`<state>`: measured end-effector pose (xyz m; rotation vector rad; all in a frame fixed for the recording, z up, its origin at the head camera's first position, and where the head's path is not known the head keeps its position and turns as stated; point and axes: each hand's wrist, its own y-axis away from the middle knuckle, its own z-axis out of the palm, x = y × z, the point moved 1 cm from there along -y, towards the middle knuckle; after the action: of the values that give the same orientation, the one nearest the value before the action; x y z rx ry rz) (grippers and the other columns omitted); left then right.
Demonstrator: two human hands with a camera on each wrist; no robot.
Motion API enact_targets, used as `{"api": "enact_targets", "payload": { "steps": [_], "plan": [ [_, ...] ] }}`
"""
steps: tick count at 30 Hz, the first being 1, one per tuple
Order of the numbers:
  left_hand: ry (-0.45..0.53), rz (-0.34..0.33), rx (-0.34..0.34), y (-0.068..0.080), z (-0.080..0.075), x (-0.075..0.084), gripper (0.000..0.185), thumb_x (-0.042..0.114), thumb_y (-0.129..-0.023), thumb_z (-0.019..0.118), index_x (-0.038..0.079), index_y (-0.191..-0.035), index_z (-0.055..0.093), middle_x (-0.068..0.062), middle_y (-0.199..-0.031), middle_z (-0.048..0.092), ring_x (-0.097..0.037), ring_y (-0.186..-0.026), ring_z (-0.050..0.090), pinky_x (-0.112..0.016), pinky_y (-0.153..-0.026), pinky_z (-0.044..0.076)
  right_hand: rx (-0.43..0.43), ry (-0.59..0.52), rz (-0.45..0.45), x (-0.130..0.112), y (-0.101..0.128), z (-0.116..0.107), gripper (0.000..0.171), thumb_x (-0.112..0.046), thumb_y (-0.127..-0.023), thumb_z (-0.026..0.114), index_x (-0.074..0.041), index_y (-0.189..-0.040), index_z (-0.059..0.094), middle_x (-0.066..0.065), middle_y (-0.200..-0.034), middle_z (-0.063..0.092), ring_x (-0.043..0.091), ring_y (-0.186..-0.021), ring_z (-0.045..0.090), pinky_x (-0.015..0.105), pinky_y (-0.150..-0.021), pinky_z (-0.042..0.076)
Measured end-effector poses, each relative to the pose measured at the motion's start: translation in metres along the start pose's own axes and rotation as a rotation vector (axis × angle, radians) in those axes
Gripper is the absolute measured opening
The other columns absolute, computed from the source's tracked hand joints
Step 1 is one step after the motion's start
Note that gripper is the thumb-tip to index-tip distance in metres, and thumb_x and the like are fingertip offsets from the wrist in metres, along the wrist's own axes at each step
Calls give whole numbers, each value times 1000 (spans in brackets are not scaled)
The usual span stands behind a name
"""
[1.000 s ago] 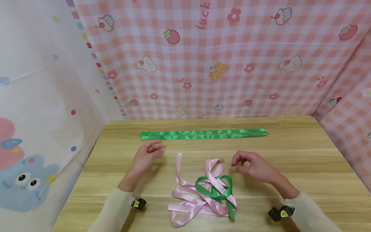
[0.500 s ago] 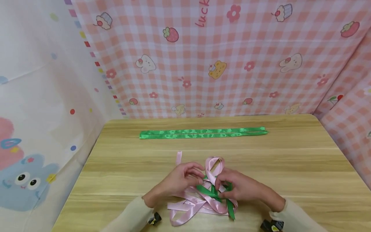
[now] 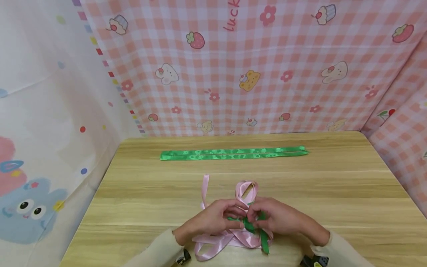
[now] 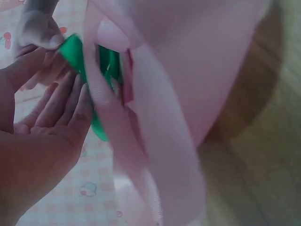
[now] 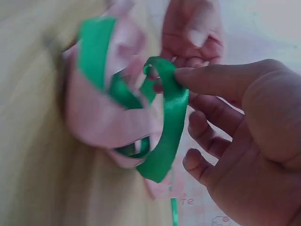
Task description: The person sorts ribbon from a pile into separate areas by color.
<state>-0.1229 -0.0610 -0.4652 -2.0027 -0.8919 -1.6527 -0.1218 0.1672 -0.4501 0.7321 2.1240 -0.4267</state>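
A tangled pink satin ribbon [image 3: 211,252] lies on the wooden table [image 3: 347,200], with a green satin ribbon [image 3: 264,243] looped and knotted among its strands. In the right wrist view, my right hand [image 5: 254,122] pinches a raised loop of that green ribbon [image 5: 174,122] between thumb and index finger. My left hand [image 3: 218,217] is at the same spot from the other side. Its straight fingers [image 4: 61,108] lie close against the green ribbon [image 4: 73,54] in the left wrist view, thumb apart. Both hands partly cover the knot in the head view.
Farther back on the table, another green ribbon [image 3: 233,154] lies folded in a long flat strip. One pink end [image 3: 205,185] stretches away behind the left hand. A pink checked cloth [image 3: 213,66] hangs behind the table, a white printed one [image 3: 50,111] on the left.
Both hands came inward and down from the pile's sides to the green ribbon. Over the last half second the left hand shifted right toward the right hand. The flat green strip stayed put.
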Motion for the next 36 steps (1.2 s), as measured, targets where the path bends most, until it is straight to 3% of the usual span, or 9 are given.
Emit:
{"api": "enact_targets", "payload": {
  "steps": [3, 5, 7, 13, 19, 21, 24, 30, 36],
  "plan": [
    [-13, 14, -27, 2, 0, 4, 38, 7, -89, 73, 15, -125, 63, 0, -109, 74, -8, -101, 69, -23, -81, 56, 34, -87, -33, -6, 2, -7, 13, -10, -92, 71, -21, -94, 66, -8, -94, 62, 8, -92, 57, 31, -83, 51],
    [-21, 9, -15, 3, -1, 7, 36, 7, -90, 72, 13, -124, 64, 1, -104, 75, -6, -94, 69, -21, -70, 56, 61, -124, -68, -10, 2, -12, 14, -7, -92, 70, -20, -95, 64, -6, -91, 64, 10, -90, 57, 33, -82, 51],
    [-14, 9, 9, 5, -3, 11, 32, 8, -91, 71, 10, -122, 65, 0, -100, 75, -6, -91, 69, -21, -67, 55, 85, -165, -90, -13, 2, -17, 13, -6, -92, 69, -17, -96, 63, -3, -90, 64, 12, -89, 58, 34, -83, 50],
    [44, 59, 79, 10, -16, 26, 29, 11, -92, 70, 3, -119, 63, -9, -96, 74, -10, -92, 67, -24, -82, 50, 142, -279, -115, -18, 3, -31, 9, -2, -95, 63, -9, -100, 60, 3, -94, 61, 18, -93, 60, 30, -88, 51],
    [16, 174, 114, 12, -33, 36, 26, 7, -93, 68, 3, -118, 63, -15, -92, 71, -12, -77, 66, -26, -70, 55, 129, -365, -161, -22, 2, -42, 11, 7, -95, 58, 0, -103, 55, 10, -83, 58, 9, -74, 57, 26, -58, 52],
    [3, 190, 117, 14, -38, 40, 26, 7, -93, 68, 4, -118, 62, -15, -91, 70, -14, -72, 64, -29, -65, 56, 123, -369, -154, -24, 2, -46, 11, 6, -95, 59, 0, -103, 55, 12, -79, 58, 5, -69, 53, 24, -52, 47],
    [-19, 185, 128, 16, -47, 45, 27, 9, -93, 69, 6, -119, 62, -13, -91, 70, -17, -69, 62, -29, -61, 55, 127, -350, -140, -27, 2, -53, 13, 5, -95, 60, -3, -104, 56, 12, -78, 59, 6, -67, 52, 23, -52, 47],
    [-57, 169, 165, 26, -66, 53, 29, 10, -93, 70, 11, -121, 63, -6, -90, 71, -11, -64, 55, -18, -57, 42, 152, -323, -144, -30, 8, -69, 19, 8, -93, 61, -7, -104, 56, 10, -76, 58, 12, -60, 48, 25, -49, 43],
    [-35, 196, 199, 38, -86, 61, 32, 7, -93, 68, 6, -124, 61, -11, -84, 69, -12, -68, 62, -20, -58, 42, 182, -325, -131, -31, 17, -83, 18, 10, -93, 59, -5, -102, 55, 11, -70, 54, 18, -55, 40, 30, -47, 39]
  ]
}}
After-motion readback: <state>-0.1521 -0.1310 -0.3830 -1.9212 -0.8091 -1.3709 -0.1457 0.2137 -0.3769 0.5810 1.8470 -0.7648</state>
